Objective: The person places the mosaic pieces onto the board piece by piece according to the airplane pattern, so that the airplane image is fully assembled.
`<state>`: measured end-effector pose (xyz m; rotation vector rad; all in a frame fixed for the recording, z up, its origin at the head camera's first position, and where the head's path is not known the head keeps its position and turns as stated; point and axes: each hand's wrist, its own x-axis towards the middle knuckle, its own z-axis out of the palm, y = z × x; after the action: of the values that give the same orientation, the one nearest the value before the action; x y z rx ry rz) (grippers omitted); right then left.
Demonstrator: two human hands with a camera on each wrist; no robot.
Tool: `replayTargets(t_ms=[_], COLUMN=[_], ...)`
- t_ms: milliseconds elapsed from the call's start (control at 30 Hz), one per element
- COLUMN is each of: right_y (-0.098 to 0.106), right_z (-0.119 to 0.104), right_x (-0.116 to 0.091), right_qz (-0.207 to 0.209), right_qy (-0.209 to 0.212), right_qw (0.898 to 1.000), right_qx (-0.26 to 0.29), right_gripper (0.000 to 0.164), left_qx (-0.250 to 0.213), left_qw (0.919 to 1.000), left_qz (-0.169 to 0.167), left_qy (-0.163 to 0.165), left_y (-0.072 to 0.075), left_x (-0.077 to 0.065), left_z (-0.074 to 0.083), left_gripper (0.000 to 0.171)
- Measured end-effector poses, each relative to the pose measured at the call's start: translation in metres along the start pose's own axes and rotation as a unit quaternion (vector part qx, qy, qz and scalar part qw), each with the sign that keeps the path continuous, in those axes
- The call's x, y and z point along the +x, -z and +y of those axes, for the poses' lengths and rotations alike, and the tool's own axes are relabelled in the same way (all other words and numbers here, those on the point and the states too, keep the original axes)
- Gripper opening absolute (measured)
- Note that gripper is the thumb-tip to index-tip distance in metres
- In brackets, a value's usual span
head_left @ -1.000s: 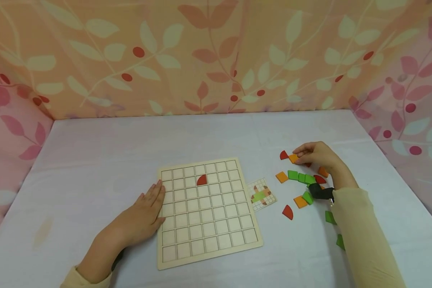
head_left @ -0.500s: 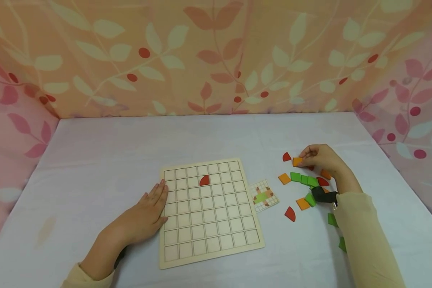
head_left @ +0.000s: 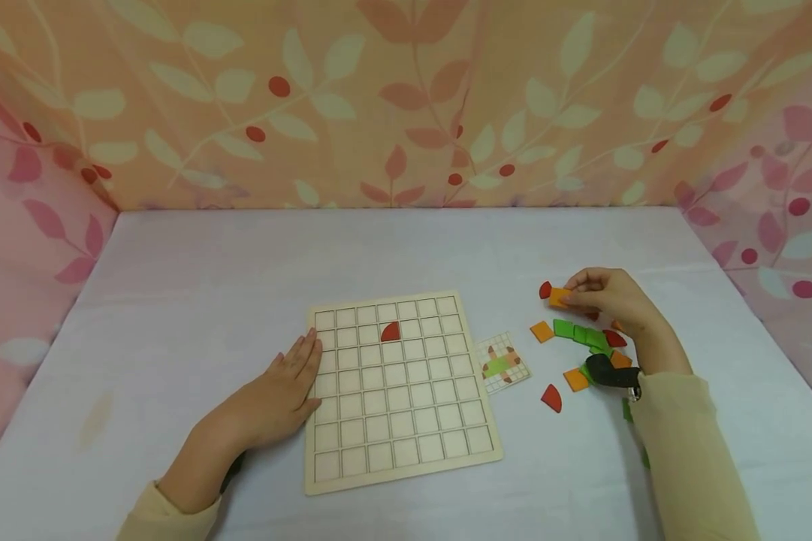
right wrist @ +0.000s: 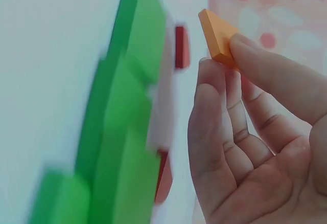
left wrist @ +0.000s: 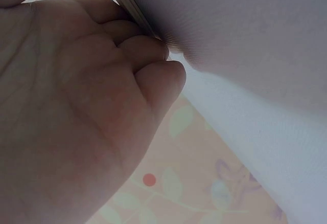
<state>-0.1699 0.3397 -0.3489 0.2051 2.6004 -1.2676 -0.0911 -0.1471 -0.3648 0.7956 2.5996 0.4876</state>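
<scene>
I have the orange tile [head_left: 558, 297] well beyond the right edge of the grid board [head_left: 406, 472], level with its far end. The right hand [head_left: 608, 297] pinches it between thumb and fingertips, and from the right wrist view it looks held off the cloth. One corner juts past the thumb; the other fingers bend loosely behind it.

I judge the tile to be light and stiff, a thin slab that shouldn't flex or break under a firm pinch. Its face looks smooth, so it could swivel under the thumb. I'd take hold by two opposite edges, or keep the thumb flat on the face with fingertips underneath, leaving one corner free.

The left hand [head_left: 270, 398] is palm down, its fingers stretched out and touching the board's left edge, gripping nothing that I can make out. The board looks flat and rigid, light enough to slide, so its rim is the place to steady it. A red quarter-round piece [head_left: 391, 331] sits in a cell towards its far side.
</scene>
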Motion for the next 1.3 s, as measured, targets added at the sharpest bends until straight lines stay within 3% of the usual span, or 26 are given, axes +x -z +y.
replayTargets(t_ms=[367, 733, 1300], right_y=[-0.027, -0.060, -0.114], right_z=[-0.025, -0.053, -0.089], right_x=[-0.014, -0.020, -0.021], right_qz=[-0.046, -0.072, -0.145], right_qy=[0.068, 0.090, 0.113], right_qw=[0.992, 0.989, 0.976], right_qx=[0.094, 0.092, 0.120], right_gripper=[0.027, 0.024, 0.017], left_qx=[-0.003, -0.006, 0.006], left_qw=[1.0000, 0.9999, 0.9998], left_qz=[-0.007, -0.012, -0.016], left_qy=[0.004, 0.003, 0.010], left_y=[0.002, 0.004, 0.007], left_x=[0.000, 0.000, 0.002], left_z=[0.001, 0.001, 0.003], left_gripper=[0.070, 0.070, 0.069])
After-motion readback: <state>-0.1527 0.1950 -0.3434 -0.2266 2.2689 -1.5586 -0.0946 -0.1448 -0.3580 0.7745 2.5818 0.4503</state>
